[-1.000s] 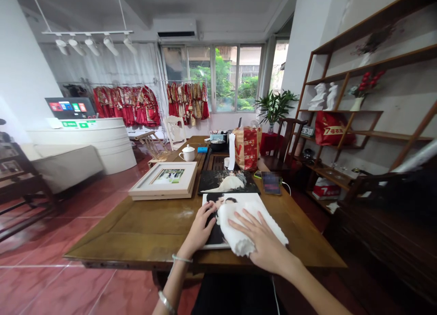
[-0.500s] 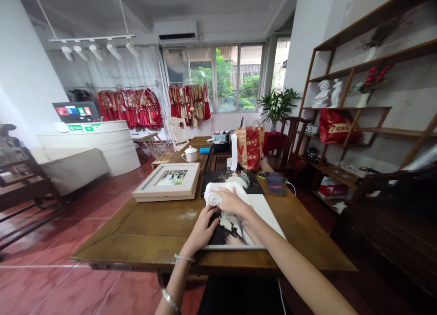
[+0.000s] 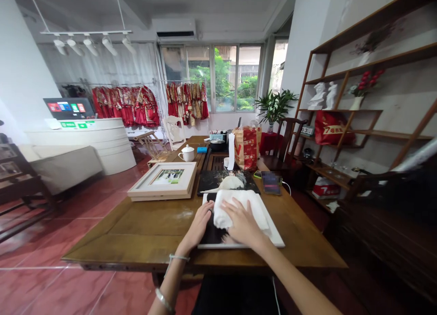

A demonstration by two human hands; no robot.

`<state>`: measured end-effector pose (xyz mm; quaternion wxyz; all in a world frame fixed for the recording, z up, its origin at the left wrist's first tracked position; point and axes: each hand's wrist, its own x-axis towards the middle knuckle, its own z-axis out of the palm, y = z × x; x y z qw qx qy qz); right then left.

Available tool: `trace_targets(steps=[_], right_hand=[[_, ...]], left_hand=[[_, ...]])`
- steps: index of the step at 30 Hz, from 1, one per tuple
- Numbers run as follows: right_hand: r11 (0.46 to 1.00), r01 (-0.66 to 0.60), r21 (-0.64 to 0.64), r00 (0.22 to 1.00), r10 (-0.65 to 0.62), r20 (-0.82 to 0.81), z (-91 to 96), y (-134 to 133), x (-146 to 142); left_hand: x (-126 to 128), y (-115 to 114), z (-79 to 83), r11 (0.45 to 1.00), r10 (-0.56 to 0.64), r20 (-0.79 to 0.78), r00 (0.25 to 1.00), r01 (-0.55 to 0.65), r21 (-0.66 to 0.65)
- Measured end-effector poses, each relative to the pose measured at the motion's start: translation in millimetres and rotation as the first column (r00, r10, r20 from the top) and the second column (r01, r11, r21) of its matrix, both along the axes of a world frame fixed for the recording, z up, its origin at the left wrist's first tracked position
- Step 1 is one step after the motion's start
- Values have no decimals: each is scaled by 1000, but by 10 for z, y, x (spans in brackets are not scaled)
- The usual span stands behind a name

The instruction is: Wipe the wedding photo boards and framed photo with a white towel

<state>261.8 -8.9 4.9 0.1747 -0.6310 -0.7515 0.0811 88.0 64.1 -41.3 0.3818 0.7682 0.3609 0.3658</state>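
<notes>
White, thick folded cloth (image 3: 261, 212) lies across the middle and far part of a thin, rectangular black-and-white photo panel (image 3: 210, 235), flat on the brown wooden counter (image 3: 143, 226). Change from half a second ago: cloth drawn back from the panel's far left corner and spread flatter. Right hand (image 3: 243, 220): fingers splayed on the cloth; cannot tell if any pinch it. Left hand (image 3: 198, 224): fingers part-open at the panel's left edge, apparently steadying it. Judgement: wiping under way, near strip uncovered.
</notes>
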Motion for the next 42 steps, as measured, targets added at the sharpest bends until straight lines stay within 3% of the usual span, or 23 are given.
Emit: trace_targets(steps=[6,9,11,14,19,23,26,29,35,38,42], right_hand=[[991,-130,-4,991,130,-19,-30,-594,-313],[983,-179,-39,982,176,-72,1,-777,-258],[988,-148,-46,985,143,-95,15,-793,-149],[999,-14,-48,996,10,-87,4,-644,76],[978,204,-38,978,-205,-31,-12,-131,380],[957,290,2,957,-290,-10,34,206,314],[971,240,15,971,-241,15,36,259,119],[995,100,26,994,-101,41,-11,79,-53],[990,-143,7,990,143,11,-69,-649,-50],[989,-148,-19,989,147,-25,-46,-824,89],[999,-29,-38,998,26,-62,-17,-660,331]], left_hand=[[29,-5,2,998,53,-7,999,-53,20],[45,-22,7,994,52,-43,998,-48,93],[46,-39,5,990,51,-70,996,-41,136],[30,-62,-9,983,31,-89,996,-14,183],[0,-70,-38,980,9,-95,995,10,196],[-4,-53,-63,980,6,-82,997,11,196],[-12,-21,-86,982,7,-54,999,3,189],[-23,20,-107,988,0,-45,999,7,152],[-10,23,-122,989,15,-44,999,-9,144],[-2,-13,-106,982,8,-61,998,4,190],[-7,-48,-76,983,14,-88,996,2,186]])
